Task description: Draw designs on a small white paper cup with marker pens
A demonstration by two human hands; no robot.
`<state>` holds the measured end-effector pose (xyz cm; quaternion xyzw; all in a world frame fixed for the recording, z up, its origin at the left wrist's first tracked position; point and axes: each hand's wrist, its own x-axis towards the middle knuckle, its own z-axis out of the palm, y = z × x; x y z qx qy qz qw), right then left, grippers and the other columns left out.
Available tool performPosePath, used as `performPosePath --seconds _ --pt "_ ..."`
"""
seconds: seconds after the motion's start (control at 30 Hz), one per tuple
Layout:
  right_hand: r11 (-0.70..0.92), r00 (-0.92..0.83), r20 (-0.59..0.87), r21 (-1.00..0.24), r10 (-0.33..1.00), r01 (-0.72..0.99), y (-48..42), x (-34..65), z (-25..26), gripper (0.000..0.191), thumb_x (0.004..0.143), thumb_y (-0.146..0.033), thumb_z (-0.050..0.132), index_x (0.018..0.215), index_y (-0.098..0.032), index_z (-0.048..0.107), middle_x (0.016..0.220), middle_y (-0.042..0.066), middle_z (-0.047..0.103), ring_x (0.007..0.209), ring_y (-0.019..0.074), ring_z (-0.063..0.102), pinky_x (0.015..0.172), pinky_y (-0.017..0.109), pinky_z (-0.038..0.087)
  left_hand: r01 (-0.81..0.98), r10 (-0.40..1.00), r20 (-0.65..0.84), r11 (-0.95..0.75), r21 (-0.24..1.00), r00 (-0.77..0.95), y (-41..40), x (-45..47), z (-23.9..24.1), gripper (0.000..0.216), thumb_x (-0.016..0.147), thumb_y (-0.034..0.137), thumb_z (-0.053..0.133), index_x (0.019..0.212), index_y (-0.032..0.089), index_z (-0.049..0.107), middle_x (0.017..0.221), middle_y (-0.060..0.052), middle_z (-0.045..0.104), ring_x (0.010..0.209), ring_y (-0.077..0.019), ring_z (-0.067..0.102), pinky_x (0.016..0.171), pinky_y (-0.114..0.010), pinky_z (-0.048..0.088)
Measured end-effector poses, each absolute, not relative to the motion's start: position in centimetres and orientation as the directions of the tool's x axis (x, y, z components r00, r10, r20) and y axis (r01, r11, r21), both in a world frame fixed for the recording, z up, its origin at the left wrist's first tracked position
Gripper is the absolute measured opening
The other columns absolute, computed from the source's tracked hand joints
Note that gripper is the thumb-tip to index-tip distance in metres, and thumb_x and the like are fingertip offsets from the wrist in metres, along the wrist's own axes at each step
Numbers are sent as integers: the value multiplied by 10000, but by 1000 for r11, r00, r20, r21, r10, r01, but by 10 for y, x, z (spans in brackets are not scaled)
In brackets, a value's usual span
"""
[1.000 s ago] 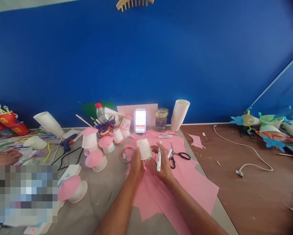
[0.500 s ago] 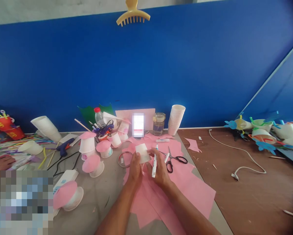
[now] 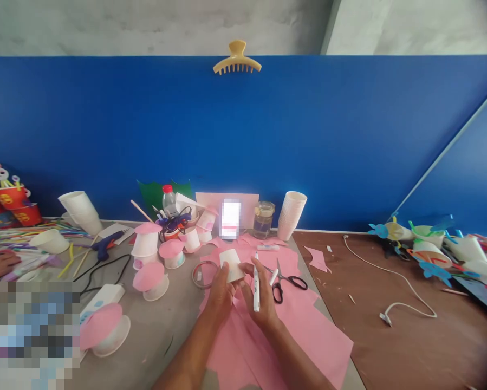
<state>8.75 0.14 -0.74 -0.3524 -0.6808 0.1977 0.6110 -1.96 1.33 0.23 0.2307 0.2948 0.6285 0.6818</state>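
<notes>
Left hand (image 3: 220, 295) of mine is curled around the white paper cup (image 3: 230, 261), thumb on its near side. My right hand (image 3: 266, 307) has the white marker (image 3: 257, 287) pinched near upright, fingertips by the cup's right edge; can't tell if they touch. Cup's above the pink paper (image 3: 308, 330), in front of the lit screen (image 3: 231, 219). To do this well: light left pressure, thin wall probably dents; marker angled off the wall; knuckles clear of the scissors (image 3: 297, 283) just right.
</notes>
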Motion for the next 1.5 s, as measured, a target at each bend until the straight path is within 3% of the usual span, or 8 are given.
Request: performPosePath --seconds 0.1,0.27,0.47,0.63,0.83,1.1,1.3,1.5 --pt "668 -10 684 -708 729 229 1 88 -7 511 921 -220 459 1406 -240 298 1121 124 622 1046 243 617 875 474 524 -737 989 -128 144 660 78 13 -19 2 371 800 468 651 923 118 656 762 -77 699 557 -143 621 466 -233 445" --pt "652 25 671 -728 741 213 4 90 -9 443 947 -249 429 1381 -228 341 1089 127 642 1022 241 635 838 462 544 -798 984 -180 115 592 8 15 -19 -2 228 771 358 715 885 167 663 818 -47 718 764 -164 683 705 -250 539" --pt "623 64 642 -760 764 184 6 93 -10 357 959 -267 419 1316 -250 417 1016 88 691 946 229 673 820 448 545 -782 977 -211 114 612 -22 16 -21 -1 314 749 418 717 935 170 665 886 -77 723 906 -242 684 818 -351 540" --pt "524 98 550 -827 829 203 5 95 -14 300 946 -329 458 1229 -243 508 1006 73 717 963 243 673 868 457 516 -792 967 -246 97 602 -68 17 -21 -1 286 715 416 742 853 175 673 834 -59 712 888 -248 681 799 -345 539" --pt "461 132 483 -872 866 162 7 96 -14 294 945 -394 455 1168 -230 553 905 61 736 886 242 685 868 461 512 -774 971 -230 96 625 -65 14 -20 4 344 709 418 743 907 155 644 832 -61 705 827 -229 680 781 -346 522" --pt "427 118 423 -904 899 -9 14 99 -4 300 925 -408 493 1139 -211 565 751 19 687 685 184 632 725 394 540 -750 991 -130 78 657 -11 12 -20 3 289 753 415 709 860 157 638 792 -66 686 856 -231 662 807 -345 495" --pt "318 148 298 -939 943 -129 17 101 10 355 861 -475 574 1064 -189 629 821 43 662 627 159 598 660 350 529 -753 990 -142 79 654 -19 17 -21 -6 377 722 443 735 943 155 631 845 -54 662 828 -200 632 747 -321 498" --pt "249 60 243 -920 968 -302 18 105 22 324 844 -474 602 1005 -200 665 777 32 647 626 149 569 653 320 497 -715 990 -143 88 693 -17 17 -22 -5 425 705 484 737 968 169 626 883 -58 670 847 -206 624 765 -337 493"
